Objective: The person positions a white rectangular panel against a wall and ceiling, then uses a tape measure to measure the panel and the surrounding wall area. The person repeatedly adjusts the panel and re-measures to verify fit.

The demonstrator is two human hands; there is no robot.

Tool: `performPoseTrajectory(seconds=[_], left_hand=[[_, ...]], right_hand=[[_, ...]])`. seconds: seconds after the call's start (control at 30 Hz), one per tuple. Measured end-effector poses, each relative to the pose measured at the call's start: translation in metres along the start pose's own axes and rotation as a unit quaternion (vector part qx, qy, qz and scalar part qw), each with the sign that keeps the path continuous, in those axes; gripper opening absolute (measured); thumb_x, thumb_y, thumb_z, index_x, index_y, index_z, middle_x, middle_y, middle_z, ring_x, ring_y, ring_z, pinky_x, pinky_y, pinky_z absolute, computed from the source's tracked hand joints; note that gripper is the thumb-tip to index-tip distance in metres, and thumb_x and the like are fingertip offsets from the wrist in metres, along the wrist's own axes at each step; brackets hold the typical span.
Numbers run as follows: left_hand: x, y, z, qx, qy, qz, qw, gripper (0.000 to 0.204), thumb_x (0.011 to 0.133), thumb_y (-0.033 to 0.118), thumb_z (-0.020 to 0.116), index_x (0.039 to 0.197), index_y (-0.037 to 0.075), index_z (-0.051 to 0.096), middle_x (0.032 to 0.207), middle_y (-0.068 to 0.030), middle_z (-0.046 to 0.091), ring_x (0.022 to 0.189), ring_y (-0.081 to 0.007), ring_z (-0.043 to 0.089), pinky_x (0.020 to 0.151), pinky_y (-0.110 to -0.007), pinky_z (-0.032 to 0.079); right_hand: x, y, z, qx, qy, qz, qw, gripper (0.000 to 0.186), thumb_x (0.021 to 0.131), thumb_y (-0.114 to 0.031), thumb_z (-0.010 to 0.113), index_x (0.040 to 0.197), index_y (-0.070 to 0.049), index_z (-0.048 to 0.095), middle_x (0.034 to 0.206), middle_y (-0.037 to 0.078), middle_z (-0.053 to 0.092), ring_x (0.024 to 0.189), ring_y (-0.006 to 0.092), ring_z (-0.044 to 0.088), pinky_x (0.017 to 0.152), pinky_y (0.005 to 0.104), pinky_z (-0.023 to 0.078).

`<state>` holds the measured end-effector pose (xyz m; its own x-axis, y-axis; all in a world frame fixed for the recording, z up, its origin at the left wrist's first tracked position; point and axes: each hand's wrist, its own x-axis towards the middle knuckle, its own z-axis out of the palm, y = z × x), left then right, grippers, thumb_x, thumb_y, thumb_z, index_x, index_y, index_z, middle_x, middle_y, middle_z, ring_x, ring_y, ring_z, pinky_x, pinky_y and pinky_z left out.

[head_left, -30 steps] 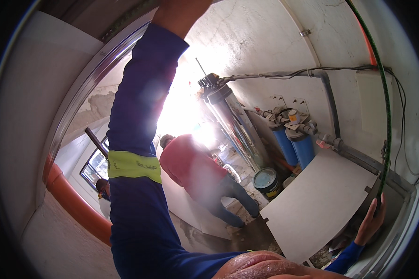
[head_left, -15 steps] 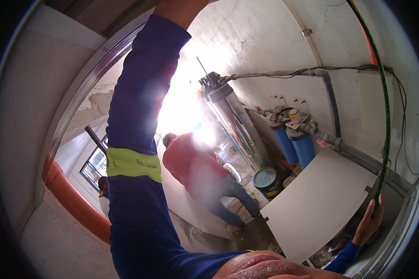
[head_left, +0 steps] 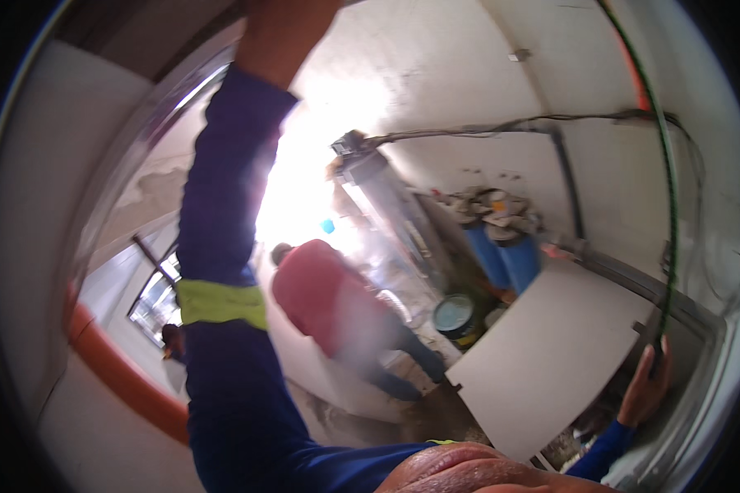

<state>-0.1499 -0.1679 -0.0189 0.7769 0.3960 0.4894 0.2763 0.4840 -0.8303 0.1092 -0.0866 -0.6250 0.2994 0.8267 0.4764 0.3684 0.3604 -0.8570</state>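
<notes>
My left arm, in a dark blue sleeve with a yellow-green band, reaches up to the top edge. Of my left hand [head_left: 286,34] only the wrist end shows; its fingers lie beyond the picture. At the lower right, my right hand [head_left: 645,388] is closed around a thin green-and-black cord [head_left: 672,205]. From there the cord runs up along the right wall to the top edge. Close to this hand lies the corner of a pale flat panel [head_left: 551,353].
A person in a red top [head_left: 325,296] bends over by a tall metal cylinder [head_left: 390,205]. Two blue filter housings [head_left: 518,263] hang on the wall, above a lidded bucket [head_left: 456,319]. Grey pipe [head_left: 569,181] and cables run along the wall. An orange pipe [head_left: 123,370] curves at left.
The view has shifted slightly and blurred, and my left forearm sits further left, with more bare wrist showing. My right hand keeps its hold on the cord.
</notes>
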Motion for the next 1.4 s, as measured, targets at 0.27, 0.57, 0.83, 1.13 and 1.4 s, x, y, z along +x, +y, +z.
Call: performPoseTrajectory(seconds=[0.27,0.57,0.83,1.13,1.4], left_hand=[[-0.004,0.013,0.005,-0.035,0.005,-0.053,0.998,0.014,0.092,0.007,0.055,0.102,0.000,0.062,0.093,-0.0172,0.067,0.086,-0.0379,0.066,0.075,-0.049,0.053],[-0.008,0.014,-0.001,-0.042,-0.008,-0.064,0.997,0.009,0.088,-0.001,0.054,0.095,0.000,0.060,0.089,-0.0176,0.065,0.088,-0.0366,0.067,0.076,-0.046,0.055],[-0.013,0.002,0.011,-0.071,0.033,-0.030,0.996,0.010,0.087,-0.002,0.054,0.093,-0.001,0.061,0.088,-0.0184,0.065,0.088,-0.0370,0.067,0.077,-0.047,0.054],[-0.009,0.005,0.018,-0.113,0.057,-0.081,0.989,0.008,0.085,-0.001,0.056,0.085,-0.002,0.064,0.082,-0.0199,0.066,0.083,-0.0366,0.068,0.074,-0.046,0.056],[-0.010,0.006,0.016,-0.111,0.059,-0.084,0.989,0.008,0.086,0.001,0.057,0.082,-0.001,0.064,0.080,-0.0189,0.066,0.081,-0.0362,0.069,0.074,-0.046,0.056]], right_hand=[[0.022,-0.067,-0.060,-0.120,0.086,-0.093,0.985,0.036,0.097,-0.024,0.064,0.126,-0.003,0.063,0.106,0.020,0.064,0.097,0.0388,0.063,0.084,0.0459,0.050],[0.036,-0.133,-0.106,-0.271,0.143,-0.156,0.939,0.040,0.096,-0.031,0.068,0.125,-0.005,0.065,0.101,0.014,0.065,0.093,0.0306,0.066,0.078,0.0412,0.055],[0.023,-0.224,-0.170,-0.392,0.161,-0.194,0.884,0.043,0.093,-0.032,0.070,0.125,-0.004,0.066,0.098,0.015,0.063,0.089,0.0317,0.065,0.074,0.0429,0.052],[0.026,-0.298,-0.197,-0.456,0.190,-0.208,0.845,0.037,0.090,-0.034,0.073,0.113,-0.005,0.068,0.091,0.013,0.065,0.084,0.0317,0.065,0.071,0.0424,0.051],[0.023,-0.305,-0.198,-0.461,0.207,-0.201,0.839,0.037,0.087,-0.036,0.075,0.111,-0.008,0.069,0.087,0.010,0.066,0.081,0.0285,0.066,0.068,0.0415,0.052]])
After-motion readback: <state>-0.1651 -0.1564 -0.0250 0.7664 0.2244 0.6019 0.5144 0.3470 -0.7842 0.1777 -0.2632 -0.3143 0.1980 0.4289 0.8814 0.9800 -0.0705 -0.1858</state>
